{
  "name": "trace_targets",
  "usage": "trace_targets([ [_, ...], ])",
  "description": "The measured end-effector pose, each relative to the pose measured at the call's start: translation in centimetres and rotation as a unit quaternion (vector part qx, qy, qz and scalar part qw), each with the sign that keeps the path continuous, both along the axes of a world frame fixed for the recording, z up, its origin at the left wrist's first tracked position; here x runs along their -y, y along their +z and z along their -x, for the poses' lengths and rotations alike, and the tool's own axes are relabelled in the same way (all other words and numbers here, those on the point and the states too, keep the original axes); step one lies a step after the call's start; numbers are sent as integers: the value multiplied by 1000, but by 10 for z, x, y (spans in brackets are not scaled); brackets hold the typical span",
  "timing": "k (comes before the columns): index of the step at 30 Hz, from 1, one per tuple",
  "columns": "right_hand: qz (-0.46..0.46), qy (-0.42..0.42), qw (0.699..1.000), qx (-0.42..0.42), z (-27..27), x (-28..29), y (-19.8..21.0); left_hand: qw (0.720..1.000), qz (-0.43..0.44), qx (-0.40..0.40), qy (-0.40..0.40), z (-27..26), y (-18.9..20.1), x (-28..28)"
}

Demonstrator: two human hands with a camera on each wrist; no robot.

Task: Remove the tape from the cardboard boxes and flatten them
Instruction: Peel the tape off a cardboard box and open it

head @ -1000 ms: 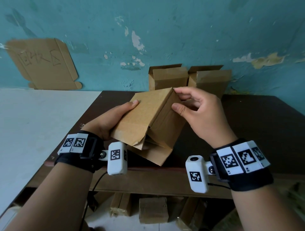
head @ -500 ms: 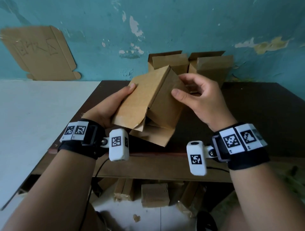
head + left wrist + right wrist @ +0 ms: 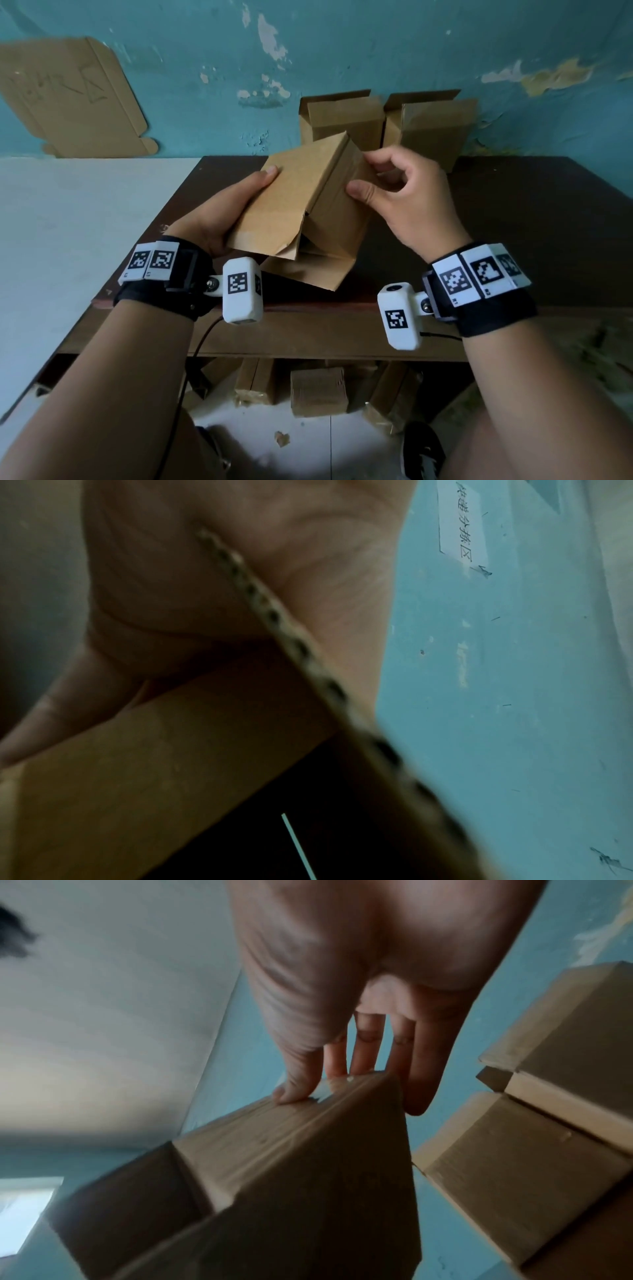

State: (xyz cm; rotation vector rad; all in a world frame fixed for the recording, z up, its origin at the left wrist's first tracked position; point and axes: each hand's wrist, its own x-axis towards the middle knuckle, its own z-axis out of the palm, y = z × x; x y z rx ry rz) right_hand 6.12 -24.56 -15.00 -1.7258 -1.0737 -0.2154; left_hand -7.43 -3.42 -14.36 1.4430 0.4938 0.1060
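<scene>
Corrugated cardboard box [image 3: 301,209] held tilted above the dark table [image 3: 513,222] — left hand [image 3: 222,216] wrapped round its side, right hand [image 3: 407,202] pinching the far top edge. Left wrist: palm [image 3: 308,561] against a flap edge (fingers unclear). Right wrist: thumb [image 3: 294,1080] and fingertips clamp the taped seam [image 3: 274,1123] — judged best to catch a tape end and peel slowly, left bracing

The premises appeared to be a parcel-sorting storeroom: peeling teal wall [image 3: 376,51], dark worn table [image 3: 513,222], cardboard boxes [image 3: 387,120] at 12 o'clock, more boxes [image 3: 318,390] beneath at 6 o'clock.
</scene>
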Motion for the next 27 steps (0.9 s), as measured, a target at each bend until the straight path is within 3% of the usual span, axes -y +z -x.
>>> trace_targets([
  [6, -14, -48, 994, 102, 1, 3, 0, 1000, -3, -8, 8, -4, 1, -5],
  [27, -43, -55, 978, 198, -3, 3, -3, 999, -46, -15, 0, -11, -4, -12],
])
